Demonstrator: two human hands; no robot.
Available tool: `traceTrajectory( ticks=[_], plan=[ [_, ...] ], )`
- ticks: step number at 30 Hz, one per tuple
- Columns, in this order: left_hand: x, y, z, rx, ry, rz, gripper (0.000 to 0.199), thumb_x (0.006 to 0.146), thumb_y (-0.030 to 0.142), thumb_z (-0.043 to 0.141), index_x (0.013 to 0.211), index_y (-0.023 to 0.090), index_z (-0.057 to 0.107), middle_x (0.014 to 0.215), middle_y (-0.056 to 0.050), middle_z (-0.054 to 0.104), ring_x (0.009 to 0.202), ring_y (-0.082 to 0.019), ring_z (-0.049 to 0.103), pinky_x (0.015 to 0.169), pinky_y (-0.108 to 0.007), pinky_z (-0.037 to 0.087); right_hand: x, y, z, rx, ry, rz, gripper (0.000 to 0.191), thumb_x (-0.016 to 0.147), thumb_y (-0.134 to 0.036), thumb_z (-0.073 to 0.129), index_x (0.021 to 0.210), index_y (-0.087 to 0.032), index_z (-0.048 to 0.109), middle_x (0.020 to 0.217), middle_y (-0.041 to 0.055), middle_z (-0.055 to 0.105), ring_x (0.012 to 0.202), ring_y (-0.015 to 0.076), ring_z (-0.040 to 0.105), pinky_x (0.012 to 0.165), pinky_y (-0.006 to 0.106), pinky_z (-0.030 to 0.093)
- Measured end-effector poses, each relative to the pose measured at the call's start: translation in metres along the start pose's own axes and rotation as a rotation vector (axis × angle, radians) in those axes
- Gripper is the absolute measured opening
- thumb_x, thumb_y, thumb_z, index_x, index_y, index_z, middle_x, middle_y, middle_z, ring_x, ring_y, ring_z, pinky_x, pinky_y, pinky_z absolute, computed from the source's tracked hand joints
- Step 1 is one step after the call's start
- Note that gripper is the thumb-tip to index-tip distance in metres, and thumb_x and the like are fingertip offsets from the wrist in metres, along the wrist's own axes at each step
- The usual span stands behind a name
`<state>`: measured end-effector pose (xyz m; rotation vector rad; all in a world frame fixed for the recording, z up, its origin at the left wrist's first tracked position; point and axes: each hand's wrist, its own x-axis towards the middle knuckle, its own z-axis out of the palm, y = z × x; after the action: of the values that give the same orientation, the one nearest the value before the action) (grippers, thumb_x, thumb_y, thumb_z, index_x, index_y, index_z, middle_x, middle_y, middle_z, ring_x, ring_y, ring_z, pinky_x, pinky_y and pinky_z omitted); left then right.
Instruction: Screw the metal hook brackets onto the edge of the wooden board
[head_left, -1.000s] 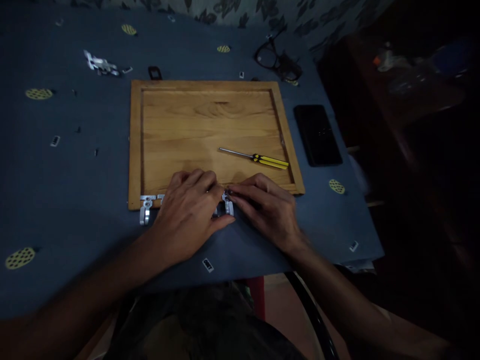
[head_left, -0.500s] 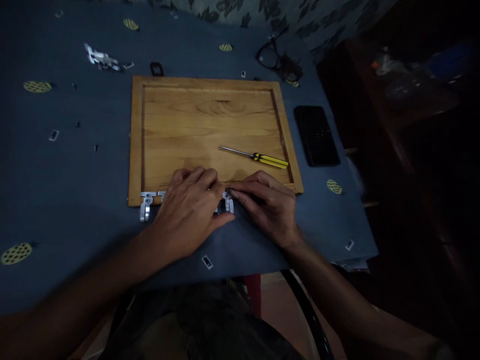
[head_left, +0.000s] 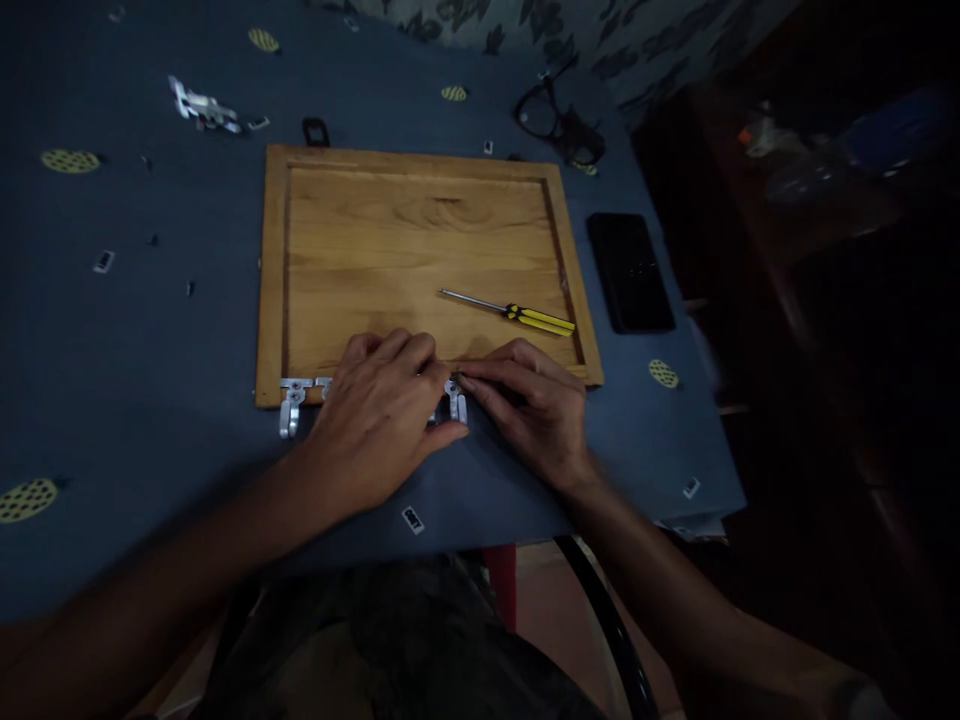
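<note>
A metal hook rack [head_left: 292, 408] lies along the near edge of a wooden framed board [head_left: 273, 260], its hooks pointing towards me. My left hand [head_left: 382, 415] is closed over the rack's middle, fingers curled onto the board and thumb beside the right-hand hook [head_left: 457, 402]; it covers much of the rack. At that hook's upper end, my right hand [head_left: 536, 405] pinches thumb and forefinger together. Whatever is between those fingertips is too small and dark to make out. A screwdriver [head_left: 517, 314] with a yellow and black handle rests on the board.
A black phone [head_left: 631, 272] lies right of the board, with glasses [head_left: 551, 115] beyond it. Another shiny metal piece [head_left: 204, 108] and a black square ring [head_left: 316, 131] are at the far left. Small dark pieces, perhaps screws [head_left: 190, 288], dot the blue tablecloth [head_left: 150, 360].
The view has shifted slightly. Both hands keep their places on the rack, with hardly any movement of the fingers.
</note>
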<state>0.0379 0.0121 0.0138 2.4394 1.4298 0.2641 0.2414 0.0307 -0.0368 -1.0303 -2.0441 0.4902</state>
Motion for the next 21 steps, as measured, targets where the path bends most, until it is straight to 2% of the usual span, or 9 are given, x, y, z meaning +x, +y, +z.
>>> traceTrajectory(
  ticks=[6,12,21],
  plan=[
    [-0.0002,0.0004,0.0000,-0.015,-0.001,-0.009,0.028,0.092,0.039,0.080,0.106,0.014,0.075,0.104,-0.009,0.070,0.108,-0.032,0.066,0.094,-0.049,0.049,-0.0002,-0.0022,-0.0006,-0.095,-0.029,-0.052,0.017,0.098,-0.020,0.071,0.110,-0.027,0.080,0.084,-0.0002,0.070,0.074,0.0132,0.068,0.068,0.026,0.058],
    [-0.0001,-0.0002,0.0007,-0.007,0.006,-0.001,0.028,0.093,0.039,0.080,0.105,0.014,0.075,0.106,-0.009,0.070,0.110,-0.032,0.066,0.095,-0.048,0.048,0.0012,-0.0040,-0.0040,-0.246,-0.096,-0.161,0.017,0.103,-0.023,0.062,0.102,-0.018,0.078,0.083,0.0027,0.070,0.073,0.0123,0.067,0.066,0.023,0.055],
    [0.0003,0.0010,-0.0018,-0.007,-0.022,-0.013,0.030,0.092,0.041,0.080,0.105,0.014,0.075,0.105,-0.009,0.071,0.110,-0.032,0.066,0.095,-0.048,0.048,0.0021,-0.0035,-0.0042,-0.145,-0.132,-0.087,0.013,0.101,-0.021,0.065,0.104,-0.024,0.078,0.087,0.0011,0.071,0.076,0.0127,0.067,0.068,0.025,0.055]
  ],
)
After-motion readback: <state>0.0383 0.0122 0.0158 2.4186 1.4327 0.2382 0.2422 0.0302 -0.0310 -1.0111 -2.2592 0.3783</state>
